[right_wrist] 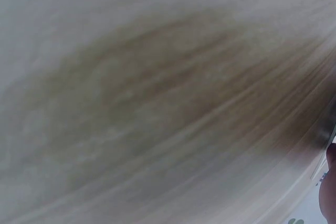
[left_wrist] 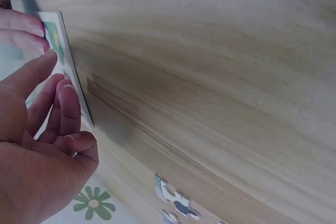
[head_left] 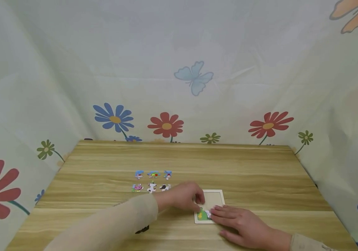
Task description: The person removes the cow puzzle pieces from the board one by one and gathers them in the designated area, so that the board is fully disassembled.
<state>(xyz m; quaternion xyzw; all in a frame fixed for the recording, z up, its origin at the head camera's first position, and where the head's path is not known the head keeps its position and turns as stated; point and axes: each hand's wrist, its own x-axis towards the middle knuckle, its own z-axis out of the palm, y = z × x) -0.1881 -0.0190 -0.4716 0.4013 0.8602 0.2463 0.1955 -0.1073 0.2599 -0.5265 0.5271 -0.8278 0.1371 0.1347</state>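
Note:
A shallow square puzzle tray (head_left: 212,197) with a pale rim lies on the table. In its near left corner sits a green puzzle piece (head_left: 201,215) with a yellow figure, and a whitish patch shows beside it. Over the tray's left side is my left hand (head_left: 185,197), its thumb tip at the green piece and its other fingers loosely bent around nothing. My right hand (head_left: 243,223) rests with extended fingers on the tray's near right part, covering that area. The left wrist view shows the left hand (left_wrist: 44,145) beside the tray edge (left_wrist: 73,59).
Left of the tray, several loose puzzle pieces lie in two rows, among them a pink-faced piece (head_left: 138,188), a white piece (head_left: 152,187) and a black-and-white piece (head_left: 165,187). A small black object (head_left: 142,229) shows under the left sleeve. Flowered cloth (head_left: 154,69) surrounds the wooden table (head_left: 260,174).

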